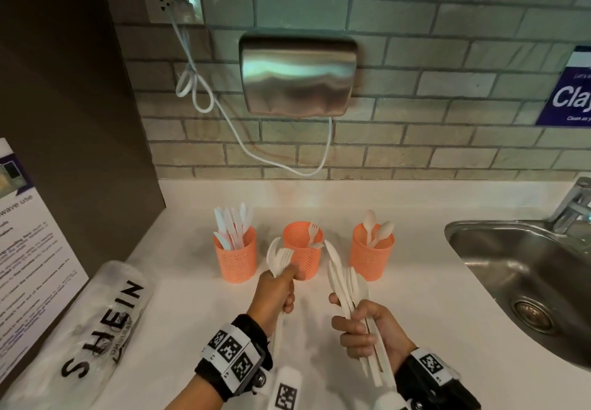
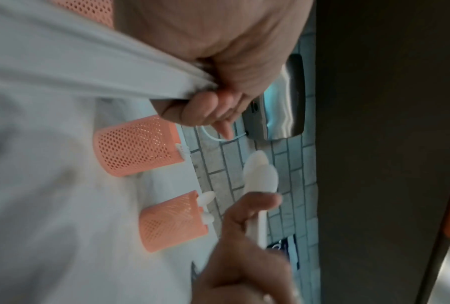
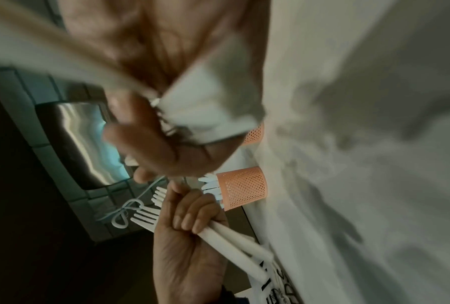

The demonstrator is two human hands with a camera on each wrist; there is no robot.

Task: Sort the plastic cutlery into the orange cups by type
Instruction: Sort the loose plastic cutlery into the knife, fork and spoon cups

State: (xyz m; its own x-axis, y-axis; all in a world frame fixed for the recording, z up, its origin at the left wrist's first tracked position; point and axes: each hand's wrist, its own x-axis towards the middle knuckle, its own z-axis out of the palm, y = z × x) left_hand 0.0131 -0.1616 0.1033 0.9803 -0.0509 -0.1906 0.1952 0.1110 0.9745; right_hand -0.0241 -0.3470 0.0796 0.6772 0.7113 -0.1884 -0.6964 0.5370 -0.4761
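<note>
Plastic cutlery, white, in five lots:
- Knives (image 1: pixel 234 229), standing handle-down in the left orange mesh cup (image 1: pixel 236 258)
- Forks (image 1: pixel 314 237), two visible, in the middle orange mesh cup (image 1: pixel 303 251)
- Spoons (image 1: pixel 377 232), three bowls showing, in the right orange mesh cup (image 1: pixel 371 258)
- Fork bundle (image 1: pixel 279 258), tines up, gripped round the handles by the left hand (image 1: pixel 275 293), fingers curled tight; held just in front of the middle cup, between it and the left cup
- Mixed bundle (image 1: pixel 347 281), knife blades and a spoon bowl uppermost, held fanned in the right hand (image 1: pixel 366 329), fingers wrapped round the handles; in front of the right cup, above the counter

All three cups stand in a row on the white countertop (image 1: pixel 431 281), near the wall.

Surroundings:
- Clear plastic bag (image 1: pixel 105 323), printed "SHEIN" in black, lying at the counter's left
- Notice sheet (image 1: pixel 28 250) at far left, words "wave use" legible, the rest too small to read
- Steel hand dryer (image 1: pixel 299 74) on the brick-tile wall, white cord (image 1: pixel 195 90) knotted, running to a wall socket (image 1: pixel 174 3)
- Blue sign (image 1: pixel 572 90) at right edge, letters "Clay" readable, cut off
- Steel sink (image 1: pixel 524 269) with tap (image 1: pixel 575 205) at right
- Wrist bands (image 1: pixel 232 355) with black-and-white square markers on both wrists
</note>
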